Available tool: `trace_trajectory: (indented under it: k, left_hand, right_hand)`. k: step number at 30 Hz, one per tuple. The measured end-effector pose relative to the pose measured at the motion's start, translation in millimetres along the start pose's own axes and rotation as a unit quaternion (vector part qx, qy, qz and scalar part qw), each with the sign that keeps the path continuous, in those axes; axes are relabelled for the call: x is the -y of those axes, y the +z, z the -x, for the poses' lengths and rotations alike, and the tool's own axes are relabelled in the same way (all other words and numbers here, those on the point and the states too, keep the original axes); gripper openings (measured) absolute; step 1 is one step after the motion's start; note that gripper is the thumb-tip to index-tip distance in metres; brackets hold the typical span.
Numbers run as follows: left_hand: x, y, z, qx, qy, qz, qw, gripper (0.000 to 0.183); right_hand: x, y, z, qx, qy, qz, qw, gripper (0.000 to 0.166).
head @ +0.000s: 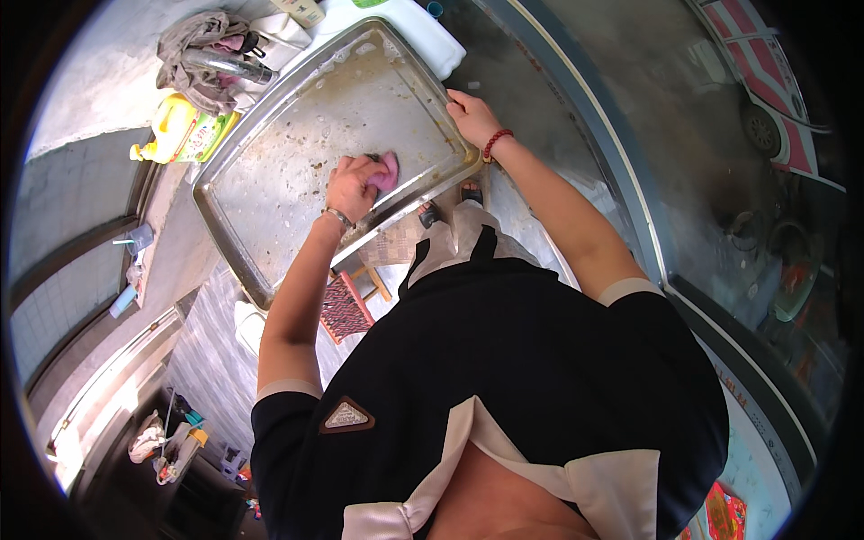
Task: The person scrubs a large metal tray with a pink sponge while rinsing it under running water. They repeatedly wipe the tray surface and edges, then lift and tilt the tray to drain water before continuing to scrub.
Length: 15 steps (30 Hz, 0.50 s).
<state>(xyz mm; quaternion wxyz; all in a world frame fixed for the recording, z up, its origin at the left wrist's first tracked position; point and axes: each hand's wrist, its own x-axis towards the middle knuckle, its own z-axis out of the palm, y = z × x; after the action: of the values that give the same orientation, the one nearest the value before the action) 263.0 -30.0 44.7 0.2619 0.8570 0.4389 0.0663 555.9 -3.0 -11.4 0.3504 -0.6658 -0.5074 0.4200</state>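
Observation:
A large rectangular metal baking tray (290, 135) spans the space before me, tilted across the edge of a white sink. Brown stains, specks and wet suds mark its surface. My left hand (352, 182), with a bangle at the wrist, presses a bunched pink cloth (386, 172) onto the tray near its front rim. Something dark shows under those fingers, too covered to name. At the tray's right corner, my right hand (474, 120) grips the rim, the thumb side toward the top and a red bead bracelet (497, 143) on the wrist.
Behind the tray are a curved metal faucet (229, 65), a grey rag (192, 40) and a yellow detergent jug (192, 128). The white sink (432, 42) shows at the upper right of the tray. A woven stool (345, 307) stands below on the floor. Glass panels (607, 81) run along my right.

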Motion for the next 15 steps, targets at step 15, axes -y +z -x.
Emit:
trace_trajectory:
  k: [15]
  left_hand:
    - [-26, 17, -34, -0.085, 0.022, 0.099, 0.991, 0.059]
  right_hand:
    - [-9, 2, -6, 0.014, 0.003, -0.01, 1.0, 0.041]
